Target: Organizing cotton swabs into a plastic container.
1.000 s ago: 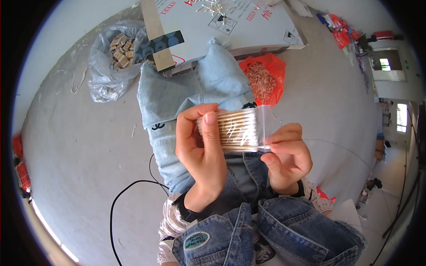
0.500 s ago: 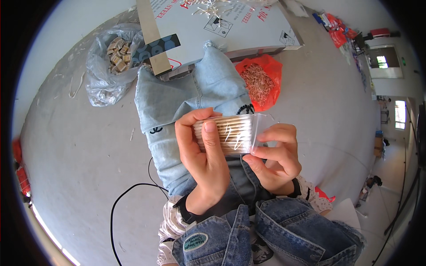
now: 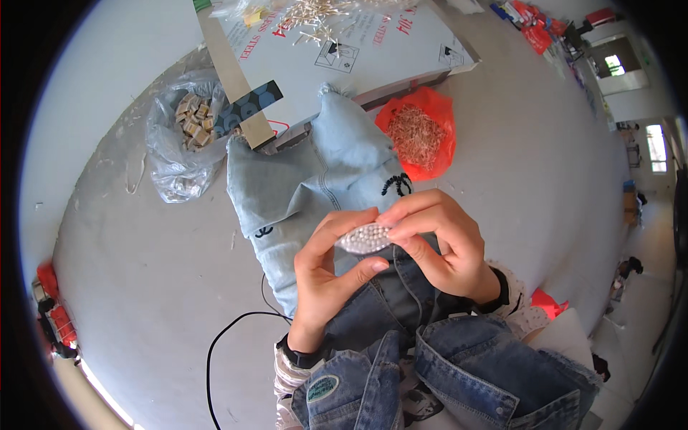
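Between my two hands is a small clear plastic bag of cotton swabs (image 3: 367, 239), held end-on so the round white tips face me. My left hand (image 3: 326, 266) grips its left side, with the fingers along the far edge and the thumb beneath. At the upper right corner of the bag, my right hand (image 3: 446, 247) pinches the edge between fingertips and thumb. Both hands are above my lap, over the light blue denim cloth (image 3: 301, 183) and dark apron.
Loose swabs (image 3: 315, 18) lie on the film-covered table (image 3: 380, 61) ahead. A clear bag (image 3: 183, 161) of packed bundles stands on the floor to the left. At the table's right sits a red bag (image 3: 444, 132) full of swabs. A black cable (image 3: 210, 358) runs along the floor.
The swab bag has been turned from its long side showing to its tips facing me. My right hand has moved up and left onto its top edge. The view has shifted slightly.
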`<action>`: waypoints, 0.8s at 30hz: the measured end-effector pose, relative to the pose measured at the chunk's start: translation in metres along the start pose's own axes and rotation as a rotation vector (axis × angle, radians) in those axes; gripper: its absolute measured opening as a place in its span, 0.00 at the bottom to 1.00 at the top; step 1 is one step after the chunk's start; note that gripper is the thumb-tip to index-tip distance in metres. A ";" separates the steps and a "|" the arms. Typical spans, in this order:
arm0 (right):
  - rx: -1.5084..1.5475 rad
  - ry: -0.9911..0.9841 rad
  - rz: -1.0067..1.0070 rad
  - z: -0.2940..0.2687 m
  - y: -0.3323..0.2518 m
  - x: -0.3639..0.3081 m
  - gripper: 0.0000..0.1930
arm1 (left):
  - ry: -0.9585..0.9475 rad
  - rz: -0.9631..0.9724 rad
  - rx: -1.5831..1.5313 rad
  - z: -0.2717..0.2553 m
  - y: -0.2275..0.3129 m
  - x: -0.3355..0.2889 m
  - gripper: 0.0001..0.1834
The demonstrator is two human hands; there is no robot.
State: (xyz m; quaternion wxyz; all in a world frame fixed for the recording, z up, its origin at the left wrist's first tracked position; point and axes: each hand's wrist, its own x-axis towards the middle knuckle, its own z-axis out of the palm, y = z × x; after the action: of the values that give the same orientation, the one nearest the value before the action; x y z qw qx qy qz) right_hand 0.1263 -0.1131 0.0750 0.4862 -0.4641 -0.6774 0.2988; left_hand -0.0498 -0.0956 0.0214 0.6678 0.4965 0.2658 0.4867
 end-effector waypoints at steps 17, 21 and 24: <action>0.114 -0.003 0.059 0.000 -0.008 0.003 0.06 | 0.198 0.161 0.166 0.012 0.013 -0.004 0.09; 0.064 0.010 0.039 0.002 -0.008 0.002 0.05 | 0.210 0.148 0.225 0.016 0.018 -0.003 0.10; 0.028 0.036 0.003 0.003 -0.008 0.002 0.06 | 0.208 0.188 0.285 0.017 0.017 -0.001 0.10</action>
State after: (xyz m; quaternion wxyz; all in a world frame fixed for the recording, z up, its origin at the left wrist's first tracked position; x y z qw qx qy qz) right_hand 0.1202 -0.1140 0.0815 0.5044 -0.4634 -0.6637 0.3005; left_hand -0.0424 -0.1031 0.0434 0.5113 0.5557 0.3519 0.5530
